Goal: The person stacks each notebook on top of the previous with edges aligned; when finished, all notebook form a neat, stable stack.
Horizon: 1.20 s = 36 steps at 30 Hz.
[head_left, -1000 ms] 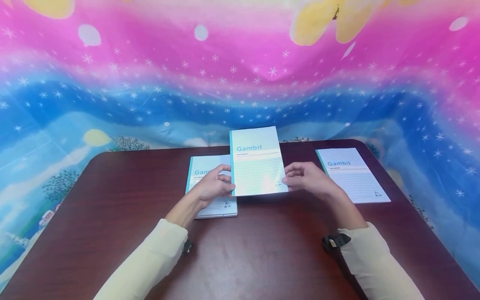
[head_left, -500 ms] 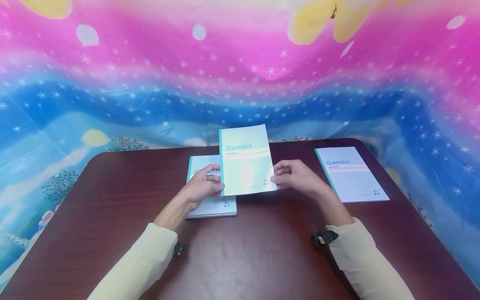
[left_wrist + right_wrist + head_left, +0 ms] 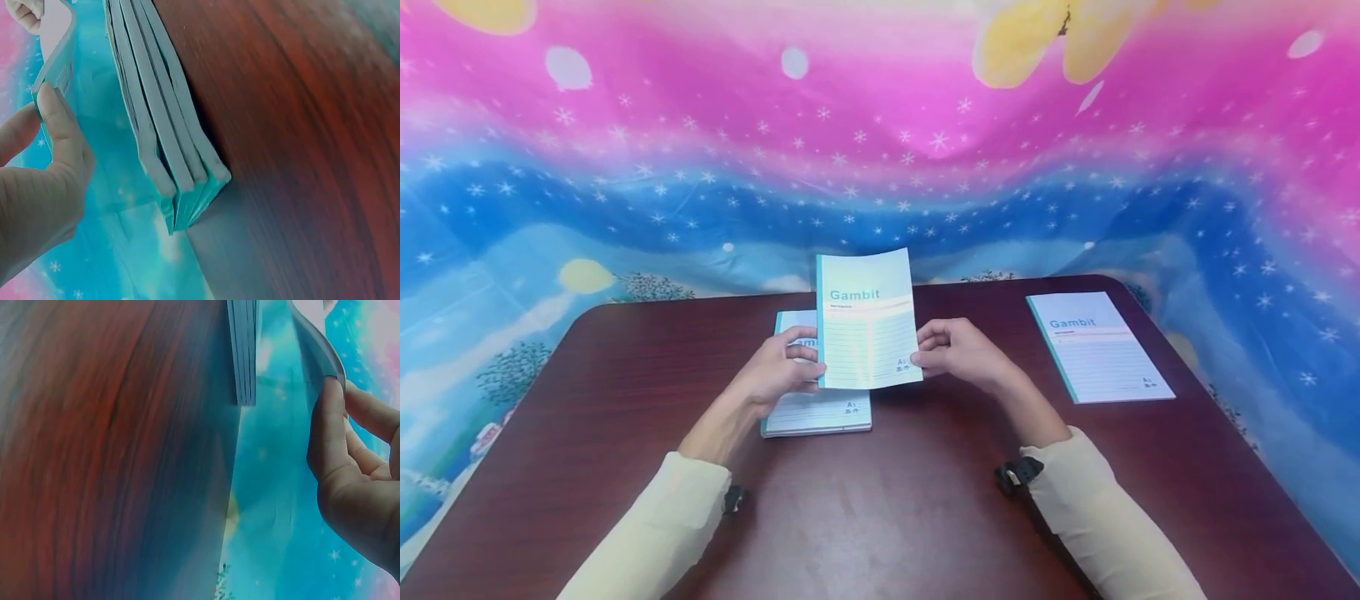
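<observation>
left hand: pinches the held notebook at its teal spine edge, thumb near the lower corner
right hand: pinches the opposite edge between thumb and fingers, also low down
held notebook: raised off the table, bowed, its "Gambit" cover towards the head camera; apart from the stack, whose upper right it hides in that view
stack: several notebooks lying flat near the left hand, teal spines on the left
lone notebook: flat, well to the right, near the edge of the table
sleeves: pale, with black straps at the cuffs
table: dark reddish brown wood
cloth: pink and blue, snowflake-patterned, behind the table
</observation>
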{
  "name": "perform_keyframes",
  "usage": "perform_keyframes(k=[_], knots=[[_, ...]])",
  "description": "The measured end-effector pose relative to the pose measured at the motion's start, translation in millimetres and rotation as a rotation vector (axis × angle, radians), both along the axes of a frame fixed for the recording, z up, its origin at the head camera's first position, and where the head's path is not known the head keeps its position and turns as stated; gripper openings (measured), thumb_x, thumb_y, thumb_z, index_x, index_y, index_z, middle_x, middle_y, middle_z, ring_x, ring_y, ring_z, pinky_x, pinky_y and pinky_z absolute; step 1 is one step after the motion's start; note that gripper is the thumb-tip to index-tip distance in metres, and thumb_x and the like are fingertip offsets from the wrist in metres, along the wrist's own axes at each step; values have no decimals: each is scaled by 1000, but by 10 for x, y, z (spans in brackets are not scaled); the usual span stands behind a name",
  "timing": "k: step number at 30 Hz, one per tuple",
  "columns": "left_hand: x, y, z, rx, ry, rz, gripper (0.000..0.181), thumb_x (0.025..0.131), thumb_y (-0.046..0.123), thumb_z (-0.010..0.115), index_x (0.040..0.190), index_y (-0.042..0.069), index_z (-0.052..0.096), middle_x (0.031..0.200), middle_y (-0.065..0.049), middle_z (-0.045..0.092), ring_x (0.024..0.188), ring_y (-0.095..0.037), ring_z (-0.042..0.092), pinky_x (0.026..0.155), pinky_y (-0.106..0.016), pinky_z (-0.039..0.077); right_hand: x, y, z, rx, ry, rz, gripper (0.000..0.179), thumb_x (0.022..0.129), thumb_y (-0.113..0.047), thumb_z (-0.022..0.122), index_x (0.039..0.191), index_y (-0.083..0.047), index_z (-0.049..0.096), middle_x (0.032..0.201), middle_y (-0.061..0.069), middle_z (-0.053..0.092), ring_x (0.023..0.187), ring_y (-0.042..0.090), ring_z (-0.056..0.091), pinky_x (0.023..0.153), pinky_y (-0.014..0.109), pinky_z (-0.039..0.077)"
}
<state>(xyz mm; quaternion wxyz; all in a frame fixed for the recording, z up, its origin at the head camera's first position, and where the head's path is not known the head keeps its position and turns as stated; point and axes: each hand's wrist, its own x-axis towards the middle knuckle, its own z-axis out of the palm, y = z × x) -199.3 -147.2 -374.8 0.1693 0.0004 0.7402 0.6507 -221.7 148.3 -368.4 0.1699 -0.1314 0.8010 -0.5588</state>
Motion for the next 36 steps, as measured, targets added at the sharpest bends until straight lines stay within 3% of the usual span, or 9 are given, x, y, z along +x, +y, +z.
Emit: perform_keyframes(k=[5,15,27,36], knots=[[12,-83,16,-20,0,6,66,94,-3,64,153,0,35,112,-18,55,86,-21,63,82,-40,60,-6,-111,-17,-15,-13,9,22,93,0,70,113,8,64,100,19,70,88,27,72,81,44,61],[50,-277,4,-40,-1,1,68,96,-1,62,156,-2,30,121,-21,52,88,-19,63,82,-37,60,-27,-282,-42,-60,-50,24,21,92,3,70,111,9,63,98,19,70,86,25,71,84,51,59],[123,-457,14,-12,3,-56,68,97,-2,60,156,-6,26,117,-19,55,95,-20,62,81,-36,61,-47,-294,-48,-109,-153,34,25,91,5,71,113,10,61,99,19,70,84,25,71,84,47,60],[145,-573,-23,-45,-33,-19,59,96,-5,59,148,-11,31,122,-21,50,96,-22,60,81,-36,61,-25,-443,-65,-88,-173,41,22,89,8,71,108,12,60,93,17,68,77,22,70,83,48,60]])
